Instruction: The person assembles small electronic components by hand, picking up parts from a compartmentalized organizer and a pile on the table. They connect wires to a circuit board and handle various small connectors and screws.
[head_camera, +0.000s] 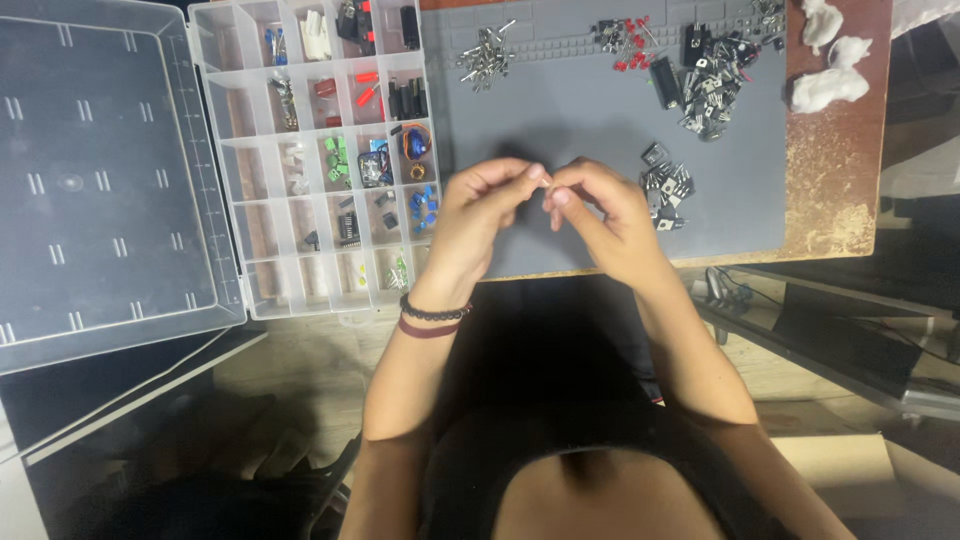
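clear plastic organizer box (240, 230) open at left, grey rubbery mat (590, 150) under both hands, left hand (480, 215) and right hand (605, 215) fingertips pinched together mid-mat, pinched item too small to identify, metal-tabbed parts (665, 185) just right

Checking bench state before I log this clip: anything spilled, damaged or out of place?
Nothing spilled. Odd: white cotton-like wads on the worn, flaking table corner beside the grey mat. Both hands, left hand and right hand, pinch something too small to identify.
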